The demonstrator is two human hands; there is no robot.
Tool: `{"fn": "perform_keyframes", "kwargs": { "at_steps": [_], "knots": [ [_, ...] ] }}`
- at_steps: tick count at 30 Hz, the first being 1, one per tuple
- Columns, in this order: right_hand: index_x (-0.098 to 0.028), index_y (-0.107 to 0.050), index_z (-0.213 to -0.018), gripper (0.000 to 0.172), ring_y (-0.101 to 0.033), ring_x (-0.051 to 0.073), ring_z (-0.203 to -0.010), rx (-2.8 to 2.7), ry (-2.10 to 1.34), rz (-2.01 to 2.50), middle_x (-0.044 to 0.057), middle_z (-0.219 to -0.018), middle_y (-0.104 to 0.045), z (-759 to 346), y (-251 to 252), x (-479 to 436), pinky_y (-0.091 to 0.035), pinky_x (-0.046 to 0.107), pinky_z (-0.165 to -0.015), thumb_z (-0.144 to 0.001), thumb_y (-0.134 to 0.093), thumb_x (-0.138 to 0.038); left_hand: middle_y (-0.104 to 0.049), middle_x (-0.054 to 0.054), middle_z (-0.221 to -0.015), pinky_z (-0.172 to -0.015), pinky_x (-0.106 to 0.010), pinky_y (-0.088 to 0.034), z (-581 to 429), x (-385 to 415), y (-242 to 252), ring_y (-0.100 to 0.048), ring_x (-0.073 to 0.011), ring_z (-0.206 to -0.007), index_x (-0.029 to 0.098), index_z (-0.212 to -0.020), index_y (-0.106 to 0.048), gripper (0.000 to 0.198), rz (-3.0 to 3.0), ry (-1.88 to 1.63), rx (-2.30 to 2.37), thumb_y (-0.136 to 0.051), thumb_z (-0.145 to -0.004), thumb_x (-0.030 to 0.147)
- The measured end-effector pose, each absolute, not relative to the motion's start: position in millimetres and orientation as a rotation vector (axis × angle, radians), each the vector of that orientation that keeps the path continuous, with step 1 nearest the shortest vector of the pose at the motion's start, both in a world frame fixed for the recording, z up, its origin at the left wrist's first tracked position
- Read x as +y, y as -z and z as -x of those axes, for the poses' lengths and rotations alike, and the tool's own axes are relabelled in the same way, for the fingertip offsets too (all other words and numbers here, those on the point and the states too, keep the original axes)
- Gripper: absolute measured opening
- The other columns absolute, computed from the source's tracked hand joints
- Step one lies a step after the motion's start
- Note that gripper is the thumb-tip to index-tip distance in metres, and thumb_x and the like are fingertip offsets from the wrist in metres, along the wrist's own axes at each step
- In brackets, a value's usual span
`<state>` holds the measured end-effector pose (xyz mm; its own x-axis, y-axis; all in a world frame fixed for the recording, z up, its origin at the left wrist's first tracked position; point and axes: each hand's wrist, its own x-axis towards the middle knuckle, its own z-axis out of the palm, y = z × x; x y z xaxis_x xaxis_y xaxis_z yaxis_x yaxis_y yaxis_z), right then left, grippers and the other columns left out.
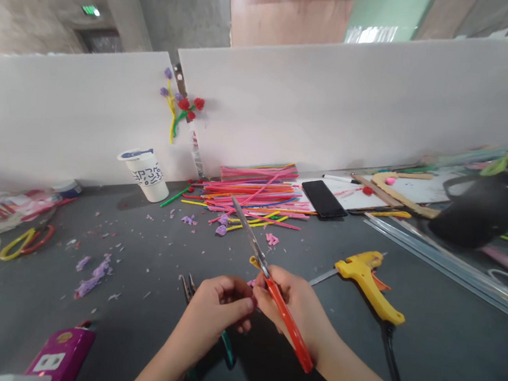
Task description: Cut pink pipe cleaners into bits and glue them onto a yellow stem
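Note:
My right hand (303, 309) is closed around a pair of scissors (284, 316) with a red handle, their blades pointing up and away to the left. A bit of yellow handle shows by the pivot. My left hand (215, 309) is beside it, fingers curled and thumb against the fingertips, almost touching the right fingertips. A small pinkish bit shows between the hands, but its shape is mostly hidden. Under my left hand lie pliers (227, 349) with teal handles. Beyond the blades is a pile of pink, orange and yellow pipe cleaners (253, 193).
Right of my hands lies a yellow glue gun (368, 282) with a black cord. Farther back are a phone (324, 198), clear glue sticks (444, 266) and a dark jug (481, 203). Leftward are a white cup (145, 174), purple fluff (95, 277), other scissors (26, 243) and a magenta power strip (62, 355).

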<state>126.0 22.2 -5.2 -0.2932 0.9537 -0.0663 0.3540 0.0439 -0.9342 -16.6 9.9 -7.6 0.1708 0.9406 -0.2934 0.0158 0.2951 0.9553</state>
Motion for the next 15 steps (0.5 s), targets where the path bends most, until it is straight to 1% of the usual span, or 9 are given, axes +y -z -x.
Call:
{"fn": "perform_keyframes", "kwargs": {
  "at_steps": [4, 6, 8, 11, 15],
  "knots": [
    [-0.019, -0.044, -0.064, 0.013, -0.039, 0.008, -0.048, -1.767, -1.118, 1.324, -0.006, -0.052, -0.043, -130.0, 8.1, 23.9, -0.033, 0.019, -0.046, -0.072, -0.047, -0.029, -0.057, 0.001, -0.052, -0.044, -0.02, -0.041, 19.0, 9.6, 7.0, -0.053, -0.0088, -0.043, 0.012, -0.067, -0.061, 0.011, -1.01, -0.905, 1.222, -0.065, -0.064, 0.021],
    [-0.02, -0.04, -0.062, 0.018, -0.041, 0.009, -0.05, -1.81, -1.037, 1.363, -0.005, -0.053, -0.044, -134.3, 8.6, 24.2, -0.034, 0.019, -0.047, -0.073, -0.047, -0.032, -0.058, 0.001, -0.053, -0.044, -0.018, -0.04, 22.5, 10.2, 6.0, -0.052, -0.0078, -0.044, 0.012, -0.069, -0.06, 0.011, -0.946, -0.999, 1.196, -0.065, -0.066, 0.022],
    [-0.021, -0.039, -0.062, 0.022, -0.043, 0.01, -0.049, -1.91, -0.912, 1.451, -0.005, -0.053, -0.047, -138.9, 9.4, 23.1, -0.032, 0.02, -0.046, -0.07, -0.052, -0.038, -0.057, 0.002, -0.055, -0.044, -0.015, -0.038, 26.8, 11.5, 4.9, -0.051, -0.0058, -0.045, 0.013, -0.068, -0.059, 0.011, -0.875, -1.116, 1.136, -0.064, -0.068, 0.022],
    [-0.022, -0.044, -0.07, 0.027, -0.047, 0.013, -0.049, -2.107, -0.65, 1.558, -0.004, -0.055, -0.052, -143.8, 12.7, 18.9, -0.029, 0.022, -0.046, -0.065, -0.059, -0.043, -0.056, 0.002, -0.058, -0.046, -0.013, -0.037, 31.9, 13.9, 3.1, -0.049, -0.0039, -0.047, 0.013, -0.066, -0.059, 0.011, -0.777, -1.267, 1.044, -0.064, -0.07, 0.021],
    [-0.021, -0.048, -0.078, 0.03, -0.054, 0.017, -0.053, -2.253, -0.457, 1.561, -0.001, -0.061, -0.058, -144.7, 17.5, 12.6, -0.03, 0.023, -0.048, -0.066, -0.058, -0.047, -0.058, 0.001, -0.061, -0.049, -0.013, -0.039, 33.7, 15.4, 1.9, -0.05, -0.0048, -0.051, 0.013, -0.067, -0.06, 0.006, -0.702, -1.383, 0.966, -0.063, -0.071, 0.017]
  ]
}}
